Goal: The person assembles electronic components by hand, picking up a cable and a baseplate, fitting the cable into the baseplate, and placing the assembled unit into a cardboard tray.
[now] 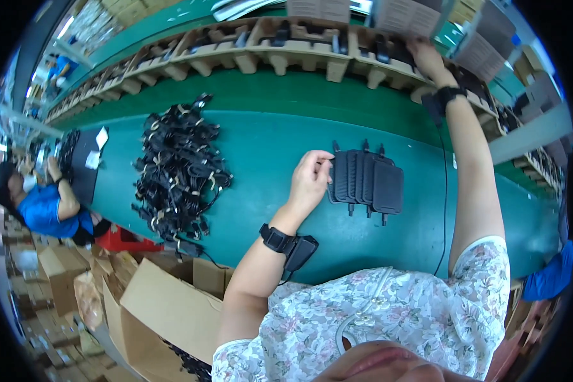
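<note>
In the middle of the green bench lies an overlapping row of flat black ribbed devices (387, 186), with short connectors sticking out at both ends. My left hand (310, 181) is at the row's left edge, its fingers bent and closed on the leftmost device. At the back right, my right hand (423, 56) reaches into a brown molded-pulp tray (391, 69) that holds dark parts. Its fingertips are partly hidden among them, so their grip is unclear. Each wrist wears a black strap with a small box.
A heap of bundled black cables (181, 165) lies left of my left hand. More pulp trays (299, 57) line the raised back ledge, with printed grey cards (487, 48) behind. Open cardboard boxes (165, 305) stand at the lower left. A person in blue (57, 207) works at far left.
</note>
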`<state>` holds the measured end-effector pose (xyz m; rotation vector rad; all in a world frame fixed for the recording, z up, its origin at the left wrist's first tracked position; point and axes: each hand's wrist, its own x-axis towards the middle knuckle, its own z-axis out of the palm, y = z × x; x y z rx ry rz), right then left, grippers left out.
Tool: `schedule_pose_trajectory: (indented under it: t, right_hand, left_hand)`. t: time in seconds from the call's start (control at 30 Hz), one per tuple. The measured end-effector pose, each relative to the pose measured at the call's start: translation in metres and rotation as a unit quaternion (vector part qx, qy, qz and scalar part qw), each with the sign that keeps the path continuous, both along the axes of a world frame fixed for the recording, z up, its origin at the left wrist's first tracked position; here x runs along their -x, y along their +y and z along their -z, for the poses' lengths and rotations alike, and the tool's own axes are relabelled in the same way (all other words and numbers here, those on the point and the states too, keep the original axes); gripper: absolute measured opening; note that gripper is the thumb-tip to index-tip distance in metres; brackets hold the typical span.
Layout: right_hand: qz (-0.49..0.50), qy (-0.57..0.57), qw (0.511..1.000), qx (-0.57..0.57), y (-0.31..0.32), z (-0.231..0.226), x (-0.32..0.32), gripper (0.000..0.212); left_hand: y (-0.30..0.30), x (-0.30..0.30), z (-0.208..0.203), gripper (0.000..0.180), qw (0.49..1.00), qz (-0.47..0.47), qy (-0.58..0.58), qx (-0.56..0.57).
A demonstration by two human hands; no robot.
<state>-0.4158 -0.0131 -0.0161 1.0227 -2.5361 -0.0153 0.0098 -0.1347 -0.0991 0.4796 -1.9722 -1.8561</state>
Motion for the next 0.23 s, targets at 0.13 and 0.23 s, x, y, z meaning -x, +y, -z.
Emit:
schedule_pose_trajectory:
  t: [0.13, 0.23]
  right_hand:
    - [-0.057, 0.143, 0.987, 0.041, 0.027, 0.005, -0.001, 0.029]
    - [-0.017, 0.193, 0.979, 0.064, 0.004, -0.008, -0.042, 0.034]
  left_hand:
    - [0.004, 0.009, 0.008, 0.010, 0.993, -0.022, 0.028, 0.113]
    - [-0.001, 0.003, 0.011, 0.010, 0.986, -0.043, 0.064, 0.148]
